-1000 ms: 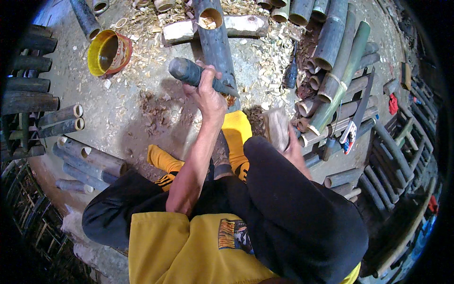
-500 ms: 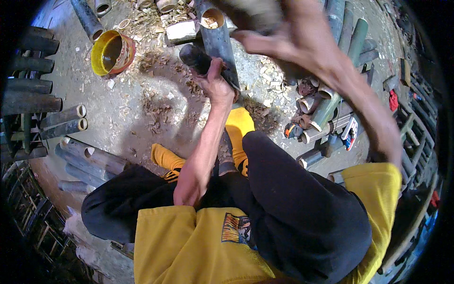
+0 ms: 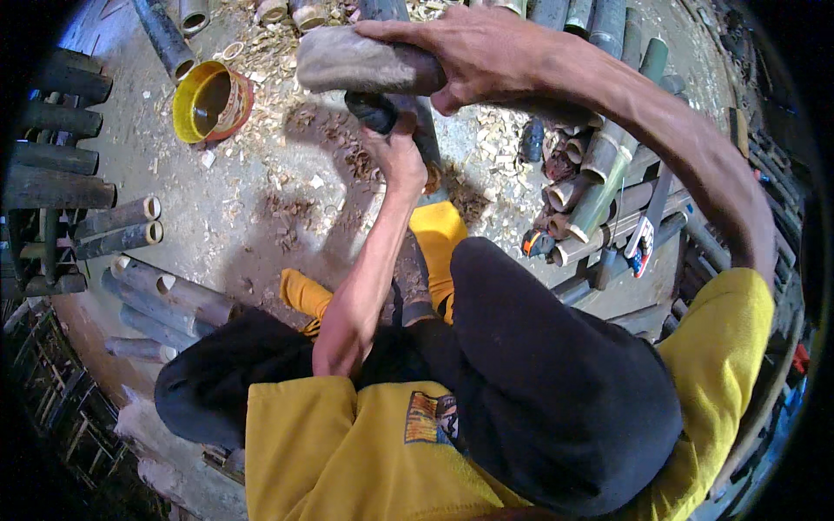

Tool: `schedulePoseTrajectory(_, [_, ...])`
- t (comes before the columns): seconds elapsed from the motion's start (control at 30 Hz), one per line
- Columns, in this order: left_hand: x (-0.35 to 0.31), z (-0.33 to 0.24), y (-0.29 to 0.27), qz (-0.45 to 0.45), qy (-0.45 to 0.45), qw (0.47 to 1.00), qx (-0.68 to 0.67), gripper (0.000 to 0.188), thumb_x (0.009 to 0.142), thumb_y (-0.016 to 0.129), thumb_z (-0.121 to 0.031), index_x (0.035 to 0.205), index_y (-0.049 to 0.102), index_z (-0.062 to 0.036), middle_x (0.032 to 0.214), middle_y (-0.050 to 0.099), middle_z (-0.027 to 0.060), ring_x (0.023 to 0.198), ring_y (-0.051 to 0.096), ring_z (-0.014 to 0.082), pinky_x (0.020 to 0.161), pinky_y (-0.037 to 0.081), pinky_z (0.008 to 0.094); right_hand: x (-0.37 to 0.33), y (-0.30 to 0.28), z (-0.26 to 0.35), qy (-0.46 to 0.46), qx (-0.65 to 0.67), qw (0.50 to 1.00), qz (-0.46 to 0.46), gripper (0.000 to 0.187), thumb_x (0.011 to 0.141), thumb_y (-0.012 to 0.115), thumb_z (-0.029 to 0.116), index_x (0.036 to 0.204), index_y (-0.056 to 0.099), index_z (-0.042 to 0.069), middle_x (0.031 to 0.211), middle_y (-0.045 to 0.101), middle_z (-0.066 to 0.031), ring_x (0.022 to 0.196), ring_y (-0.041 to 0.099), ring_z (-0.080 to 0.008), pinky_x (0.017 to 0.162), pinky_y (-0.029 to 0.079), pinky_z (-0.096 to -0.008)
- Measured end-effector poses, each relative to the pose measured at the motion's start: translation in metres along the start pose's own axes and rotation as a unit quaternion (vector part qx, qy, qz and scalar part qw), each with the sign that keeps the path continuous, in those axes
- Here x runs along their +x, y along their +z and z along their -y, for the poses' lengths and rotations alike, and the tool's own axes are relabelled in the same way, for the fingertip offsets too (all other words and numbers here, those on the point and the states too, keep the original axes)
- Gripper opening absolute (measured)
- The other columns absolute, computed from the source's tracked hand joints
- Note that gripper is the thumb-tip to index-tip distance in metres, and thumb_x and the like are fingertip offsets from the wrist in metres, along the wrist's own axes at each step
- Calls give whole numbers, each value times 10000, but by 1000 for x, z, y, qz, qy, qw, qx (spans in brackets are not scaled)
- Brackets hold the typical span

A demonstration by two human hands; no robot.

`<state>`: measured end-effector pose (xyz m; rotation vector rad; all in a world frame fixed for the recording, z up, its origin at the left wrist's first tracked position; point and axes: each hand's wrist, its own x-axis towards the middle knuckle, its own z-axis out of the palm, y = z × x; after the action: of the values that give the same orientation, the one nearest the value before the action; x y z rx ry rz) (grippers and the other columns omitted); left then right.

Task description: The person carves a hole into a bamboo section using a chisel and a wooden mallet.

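Grey block point(image 3: 360, 62) overlaps dark handle point(image 3: 372, 111); contact can't be told.
Right hand point(image 3: 478, 52): grip clamped on block, between 11 and 12 o'clock. Left hand point(image 3: 395, 154): grip closed round handle, working end not readable. Bamboo tube point(image 3: 426, 130) at 12, partly hidden by block, top cut off.

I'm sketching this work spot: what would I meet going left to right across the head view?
Dark bamboo poles at the left edge, yellow bucket, left hand gripping a dark handle, orange-and-black item, saw handle. Left out for overlap: the right hand and the block it holds.
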<state>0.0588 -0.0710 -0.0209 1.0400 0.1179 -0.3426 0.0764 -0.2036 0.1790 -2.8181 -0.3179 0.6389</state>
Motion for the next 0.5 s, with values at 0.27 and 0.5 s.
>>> schedulePoseTrajectory(0.27, [3, 4, -11, 11, -63, 997, -37, 264, 697, 613, 32, 940, 536, -35, 876, 555, 15, 773, 533, 140, 712, 435, 276, -10, 65, -2, 47, 142, 980, -133, 905, 652, 705, 169, 1414, 219, 207, 675, 580, -173, 651, 607, -310, 680, 502, -398])
schedulePoseTrajectory(0.5, [-46, -42, -41, -29, -50, 988, -141, 273, 739, 592, -63, 1000, 510, -45, 876, 532, 51, 825, 497, 186, 812, 406, 377, -107, 187, 30, 311, 369, 845, -232, 950, 679, 690, 366, 1433, 155, 150, 1237, 481, -267, 871, 636, -335, 819, 488, -409])
